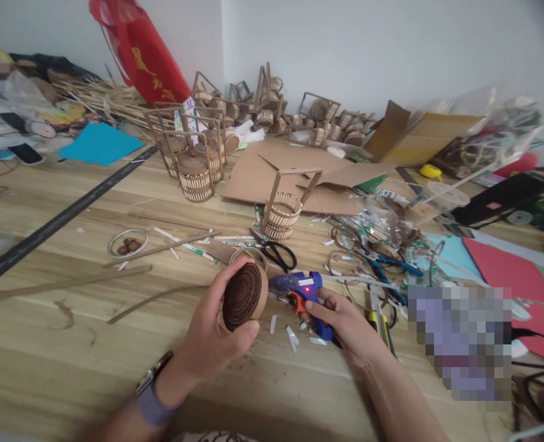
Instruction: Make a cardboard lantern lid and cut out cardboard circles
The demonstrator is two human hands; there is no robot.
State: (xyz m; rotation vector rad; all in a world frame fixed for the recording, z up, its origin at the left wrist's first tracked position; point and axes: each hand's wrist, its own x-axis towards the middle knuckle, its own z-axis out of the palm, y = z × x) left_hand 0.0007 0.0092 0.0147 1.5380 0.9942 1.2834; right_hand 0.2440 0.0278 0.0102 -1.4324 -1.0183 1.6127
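Observation:
A round coil of rolled brown corrugated cardboard (244, 298) is gripped along its edge by my left hand (217, 328), its ridged spiral face turned toward me. My right hand (345, 322) is closed around the handle of a blue hot glue gun (306, 285) with an orange trigger and a lit red light. The gun's nozzle points left, close to the coil; whether it touches cannot be made out. A clear glue stick (359, 280) juts from the gun's back. Beyond the coil stands a small slatted basket (283, 212) with a tall handle.
Black-handled scissors (279, 253) lie behind the gun. A metal ring (128, 242) encloses several brown balls. Other handled baskets (196, 175) stand behind, near a flat cardboard sheet (248, 169). A yellow cutter (382, 328), wire scraps and coloured paper (506, 276) crowd the right.

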